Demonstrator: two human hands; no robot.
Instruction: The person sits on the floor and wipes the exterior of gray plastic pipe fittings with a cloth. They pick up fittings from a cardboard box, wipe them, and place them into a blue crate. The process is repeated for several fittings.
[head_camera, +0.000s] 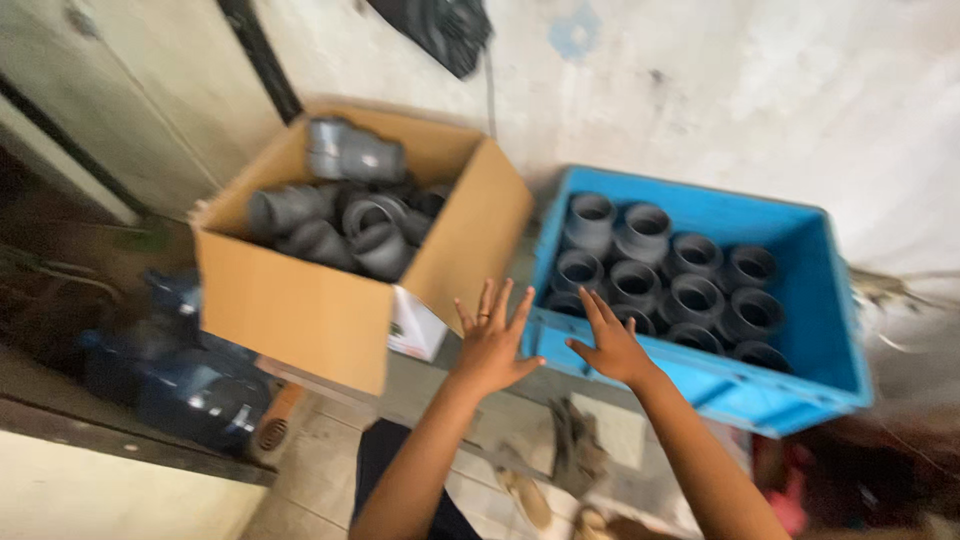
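Grey pipe fittings (690, 295) stand mouths-up in blue crate (815, 350) (both hands (492, 340) empty, fingers spread).

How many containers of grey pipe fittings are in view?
2: a cardboard box on the left and a blue plastic crate on the right. Fittings below the top layers may be hidden.

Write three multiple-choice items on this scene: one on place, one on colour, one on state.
1. The open brown cardboard box stands where, seen from the camera?
A. left of the crate
B. inside the crate
C. right of the crate

2. The plastic crate holding upright grey pipe fittings is
A. red
B. blue
C. green

3. The left hand and right hand are
A. fists
B. holding fittings
C. open and empty

Answers:
1 A, the box sits at the crate's left.
2 B, its walls are blue.
3 C, fingers spread, nothing held.
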